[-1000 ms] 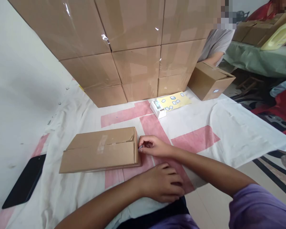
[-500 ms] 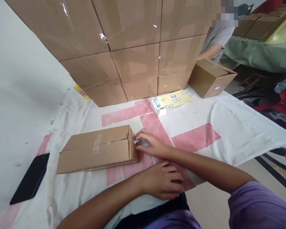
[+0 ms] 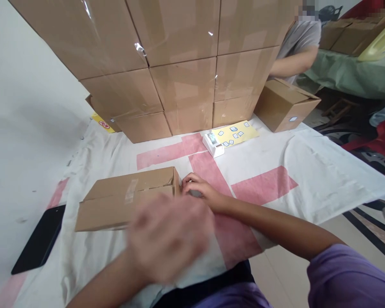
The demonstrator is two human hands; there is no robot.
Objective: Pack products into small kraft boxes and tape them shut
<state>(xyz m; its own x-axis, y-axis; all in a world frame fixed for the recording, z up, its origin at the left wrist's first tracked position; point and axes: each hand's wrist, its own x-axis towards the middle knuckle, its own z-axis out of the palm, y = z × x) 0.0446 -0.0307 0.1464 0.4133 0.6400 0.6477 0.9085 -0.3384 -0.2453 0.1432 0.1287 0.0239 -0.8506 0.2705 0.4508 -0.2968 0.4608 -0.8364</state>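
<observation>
A closed cardboard box (image 3: 112, 214) lies on the cloth-covered table, a strip of clear tape across its top seam. My right hand (image 3: 197, 188) is at the box's right end, its fingers curled and closed against or very near that face. Whatever is under those fingertips is hidden. My left hand (image 3: 171, 237) is raised in front of the box's near right part and smeared by motion, so its fingers cannot be made out. Behind them stands a small white label dispenser (image 3: 213, 143), beside a yellow sheet (image 3: 244, 136) bearing several small white labels.
A tall stack of taped cardboard boxes (image 3: 182, 90) rises at the back. Right of it stands another box (image 3: 284, 107) with a small label, and a person's arm (image 3: 291, 64) is behind it. A black phone (image 3: 40, 239) lies at left; a yellow box (image 3: 102, 123) stands behind.
My left hand has swung up and left from the table edge towards the box. My right fingers have curled closer in, and the white label seen at them is now hidden. The other person's arm moved.
</observation>
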